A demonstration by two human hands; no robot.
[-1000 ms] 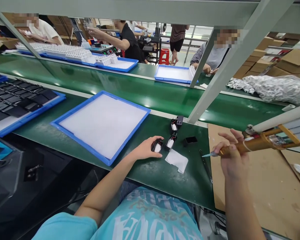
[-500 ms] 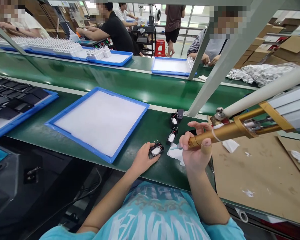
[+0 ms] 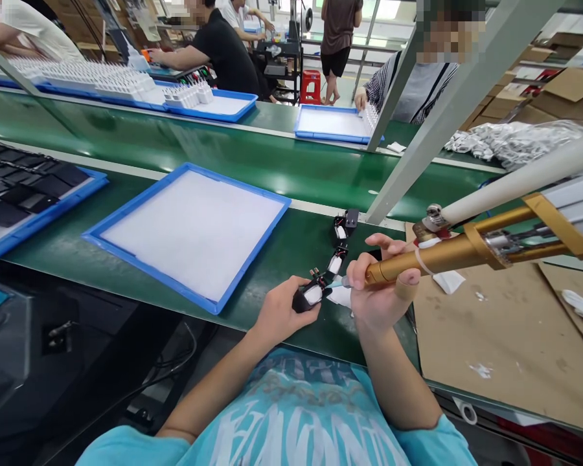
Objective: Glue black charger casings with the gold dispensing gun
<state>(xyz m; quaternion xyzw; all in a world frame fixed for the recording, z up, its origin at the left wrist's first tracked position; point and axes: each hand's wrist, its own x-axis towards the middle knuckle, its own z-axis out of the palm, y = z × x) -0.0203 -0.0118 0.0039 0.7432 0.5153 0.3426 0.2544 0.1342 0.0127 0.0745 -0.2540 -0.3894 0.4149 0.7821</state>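
My left hand (image 3: 282,309) is closed around an open black plug adapter (image 3: 313,296) with a white block, thin wires and metal prongs, held just over the green bench (image 3: 252,285). My right hand (image 3: 379,304) grips the front of a gold glue dispensing gun (image 3: 432,261), thumb and some fingers raised off it. Its pale nozzle tip (image 3: 339,283) reaches the adapter's right edge; whether it touches cannot be made out. Two more open adapters, a nearer one (image 3: 337,260) and a farther one (image 3: 340,229), lie beyond. White paper (image 3: 341,296) lies under the nozzle.
A blue-rimmed tray (image 3: 218,307) with a white lining lies to the left. Farther left, another tray (image 3: 78,191) carries several black adapters with cords. Brown cardboard (image 3: 466,330) covers the right side. A slanted metal post (image 3: 418,152) rises behind the gun. Co-workers sit across the green conveyor (image 3: 214,152).
The adapter in my left hand has moved right and tilted, meeting the nozzle area. The gun stays nearly in place. Across the line, a co-worker's hand has reached to a tray.
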